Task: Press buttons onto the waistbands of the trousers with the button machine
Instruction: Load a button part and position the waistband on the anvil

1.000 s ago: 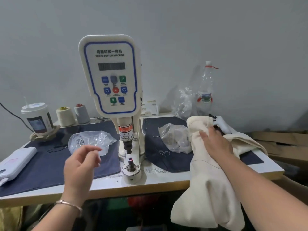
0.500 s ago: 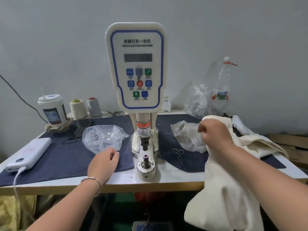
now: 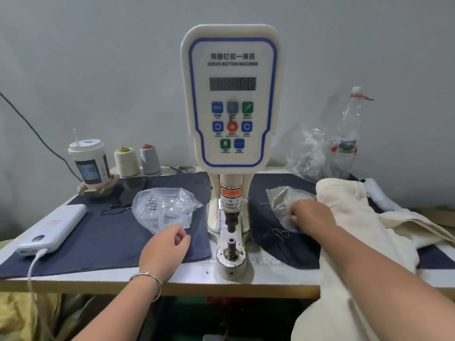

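While the left hand (image 3: 165, 252) hovers loosely curled and empty just before a clear bag of metal buttons (image 3: 164, 208), the right hand (image 3: 310, 215) has its fingers curled into a second plastic bag (image 3: 283, 203); what they pinch cannot be told. Cream trousers (image 3: 344, 217) drape over the surface (image 3: 270, 276) edge under the right forearm. Between both hands stands the button machine (image 3: 231, 99).
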Motion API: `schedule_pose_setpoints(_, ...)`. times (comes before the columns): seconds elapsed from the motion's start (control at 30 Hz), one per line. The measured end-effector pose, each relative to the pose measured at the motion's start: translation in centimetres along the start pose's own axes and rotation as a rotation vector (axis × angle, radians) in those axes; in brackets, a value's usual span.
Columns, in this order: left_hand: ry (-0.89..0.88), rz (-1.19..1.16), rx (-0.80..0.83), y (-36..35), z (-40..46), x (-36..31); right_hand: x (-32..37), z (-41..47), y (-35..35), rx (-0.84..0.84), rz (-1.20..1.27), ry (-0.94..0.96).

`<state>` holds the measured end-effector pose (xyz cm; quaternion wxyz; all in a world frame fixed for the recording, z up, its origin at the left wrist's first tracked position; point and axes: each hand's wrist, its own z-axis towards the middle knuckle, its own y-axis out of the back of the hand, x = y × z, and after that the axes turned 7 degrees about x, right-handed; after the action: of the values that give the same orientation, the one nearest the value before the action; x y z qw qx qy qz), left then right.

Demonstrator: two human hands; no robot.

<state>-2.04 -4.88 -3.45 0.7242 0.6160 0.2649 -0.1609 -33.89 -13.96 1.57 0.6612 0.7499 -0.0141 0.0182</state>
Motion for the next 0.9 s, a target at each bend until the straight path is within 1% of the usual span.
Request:
schedule_pose_setpoints(0.03, -0.001, 0.0, 0.001, 0.0, 0.0, 0.0, 0.0, 0.1, -0.5, -0.03, 0.014, -0.005)
schedule_pose_setpoints(0.1, -0.002, 0.0, 0.001, 0.0, 0.0, 0.1, -0.2, 0.2, -1.2, -0.141, 0.061, 0.008)
schedule_pose_setpoints(0.17, -0.003, 0.006, 0.0, 0.0, 0.0, 0.1, -0.3, 0.0, -1.8, -0.189, 0.117, -0.007)
schedule_pose_setpoints(0.37, -0.002, -0.008, 0.003, -0.1, -0.1, 0.2, 0.3, 0.3, -2.4, -0.163, 0.158, -0.074)
schedule_pose_setpoints(0.47, 0.0, -0.01, -0.002, -0.1, -0.1, 0.1, 0.2, 0.4, -2.4, -0.193, 0.182, -0.04)
schedule_pose_setpoints(0.6, 0.007, -0.017, 0.001, 0.0, -0.1, -0.1, -0.4, 0.4, -1.3, -0.151, 0.193, -0.009)
schedule_pose_setpoints(0.67, 0.009, -0.019, 0.001, 0.0, -0.1, -0.1, -0.9, -0.2, -0.6, -0.193, 0.167, 0.023)
schedule_pose_setpoints(0.8, 0.006, -0.018, -0.002, 0.0, 0.0, 0.1, -1.5, -2.1, 2.1, -0.265, 0.115, 0.022)
schedule_pose_setpoints(0.83, 0.005, -0.019, -0.001, 0.0, 0.0, 0.1, -1.6, -2.6, 2.7, -0.288, 0.154, 0.032)
schedule_pose_setpoints(0.87, 0.005, -0.023, 0.0, 0.0, 0.0, 0.2, -1.6, -3.2, 3.4, -0.308, 0.249, 0.046)
schedule_pose_setpoints(0.9, 0.006, -0.026, 0.001, 0.0, 0.0, 0.2, -1.5, -3.8, 3.8, -0.322, 0.393, 0.068)
